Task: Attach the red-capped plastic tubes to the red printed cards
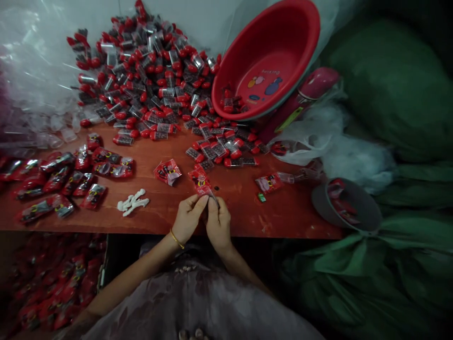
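Near the front edge of the table, my left hand [191,215] and my right hand [217,222] meet, thumbs side by side. Both pinch the lower end of a small red printed packet [200,182], whose upper part sticks out away from me. What lies inside the packet cannot be made out. Another red packet [167,172] lies just beyond my left hand. Left of it rest some white finger-like pieces [133,203]. To the right of my hands lie a red packet [269,182] and a small green piece [261,197].
A big heap of red-capped clear tubes [152,71] covers the back. A red basin [262,52] leans there, beside a pink flask [318,82]. Filled packets [63,177] lie left; a grey bowl [323,205] stands right. Below left, more red packets [60,283] fill a container.
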`<state>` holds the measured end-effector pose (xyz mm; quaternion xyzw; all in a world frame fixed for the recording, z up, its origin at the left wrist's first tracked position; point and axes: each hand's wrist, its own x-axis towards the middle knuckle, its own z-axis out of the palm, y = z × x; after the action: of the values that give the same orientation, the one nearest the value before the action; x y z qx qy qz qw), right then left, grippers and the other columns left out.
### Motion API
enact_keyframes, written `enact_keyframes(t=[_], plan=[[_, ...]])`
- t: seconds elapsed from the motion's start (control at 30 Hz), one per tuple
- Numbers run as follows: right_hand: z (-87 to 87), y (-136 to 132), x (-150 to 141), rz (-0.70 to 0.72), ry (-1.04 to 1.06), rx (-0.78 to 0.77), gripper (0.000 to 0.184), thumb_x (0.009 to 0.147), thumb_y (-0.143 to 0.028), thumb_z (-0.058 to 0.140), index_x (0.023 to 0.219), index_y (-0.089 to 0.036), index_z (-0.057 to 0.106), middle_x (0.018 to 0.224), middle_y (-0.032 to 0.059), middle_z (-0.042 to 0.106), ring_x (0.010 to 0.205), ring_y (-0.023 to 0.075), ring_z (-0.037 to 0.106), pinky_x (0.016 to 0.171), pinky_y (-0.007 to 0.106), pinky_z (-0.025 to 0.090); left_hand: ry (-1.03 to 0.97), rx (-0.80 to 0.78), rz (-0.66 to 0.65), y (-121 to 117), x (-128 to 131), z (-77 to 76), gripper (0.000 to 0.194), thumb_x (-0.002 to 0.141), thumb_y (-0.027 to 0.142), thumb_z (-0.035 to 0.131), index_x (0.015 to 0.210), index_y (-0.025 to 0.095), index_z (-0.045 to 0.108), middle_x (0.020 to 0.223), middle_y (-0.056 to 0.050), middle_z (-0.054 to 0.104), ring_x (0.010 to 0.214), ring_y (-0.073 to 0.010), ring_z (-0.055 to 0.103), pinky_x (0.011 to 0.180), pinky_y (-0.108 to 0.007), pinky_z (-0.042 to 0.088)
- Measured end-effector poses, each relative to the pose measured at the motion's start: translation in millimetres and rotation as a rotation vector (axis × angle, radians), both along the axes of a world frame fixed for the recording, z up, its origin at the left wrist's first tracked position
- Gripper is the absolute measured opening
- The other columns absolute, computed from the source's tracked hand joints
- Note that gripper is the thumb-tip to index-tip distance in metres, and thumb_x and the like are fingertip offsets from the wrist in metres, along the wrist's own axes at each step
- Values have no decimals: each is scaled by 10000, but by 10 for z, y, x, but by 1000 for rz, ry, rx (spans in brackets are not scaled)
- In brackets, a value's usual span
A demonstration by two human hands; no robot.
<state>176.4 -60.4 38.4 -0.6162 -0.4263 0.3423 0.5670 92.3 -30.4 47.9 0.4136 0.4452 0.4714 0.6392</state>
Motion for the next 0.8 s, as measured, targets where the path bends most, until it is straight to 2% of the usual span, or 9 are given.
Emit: enact_keyframes(t=[0.23, 0.33, 0.47, 0.57, 0.67, 0.73, 0.8], plan=[[-67, 59, 51, 197, -50, 72, 148, 867, -303, 452, 906, -220, 568, 721, -7, 614, 630, 137, 556, 607, 251, 447, -191, -105, -5, 133, -54, 62, 330, 650, 460, 719, 733, 143, 681, 639, 7, 643, 540, -74, 512, 555, -197, 420], [-85, 34, 85, 214, -91, 58, 141, 834, -292, 492, 930, -222, 567, 738, 15, 624, 663, 166, 579, 639, 286, 463, -170, -126, -50, 243, -57, 95, 336, 608, 436, 756, 734, 131, 696, 669, -28, 687, 608, -108, 581, 629, -224, 454], [-49, 11, 133, 179, -91, 29, 141, 804, -317, 534, 905, -226, 570, 685, 16, 607, 641, 177, 574, 621, 300, 469, -174, -152, -196, 319, -24, 120, 303, 565, 378, 788, 699, 117, 714, 720, -69, 723, 628, -135, 614, 672, -253, 484], [-23, 1, 134, 184, 91, -6, 180, 819, -391, 530, 884, -228, 570, 618, -19, 555, 536, 133, 521, 506, 252, 449, -144, -122, -269, 299, 3, 143, 317, 622, 390, 746, 793, 123, 729, 749, -75, 727, 567, -139, 611, 553, -243, 496], [-35, -7, 73, 287, 453, -103, 267, 823, -497, 506, 847, -233, 536, 515, -84, 434, 368, 70, 368, 339, 190, 352, -39, -161, -325, 231, 18, 156, 406, 700, 444, 663, 950, 128, 713, 677, -61, 705, 395, -117, 543, 356, -218, 426], [-54, -2, 20, 317, 655, -163, 322, 795, -557, 520, 821, -236, 505, 474, -113, 373, 315, 50, 284, 290, 174, 309, 40, -184, -318, 173, 26, 147, 456, 737, 475, 606, 1024, 132, 690, 634, -43, 681, 335, -100, 505, 298, -199, 376], [-64, 16, -11, 270, 715, -172, 360, 768, -589, 539, 795, -233, 493, 463, -117, 360, 316, 47, 275, 293, 172, 312, 97, -162, -282, 120, 34, 125, 491, 768, 507, 547, 1072, 141, 667, 634, -28, 666, 322, -87, 487, 279, -187, 342]])
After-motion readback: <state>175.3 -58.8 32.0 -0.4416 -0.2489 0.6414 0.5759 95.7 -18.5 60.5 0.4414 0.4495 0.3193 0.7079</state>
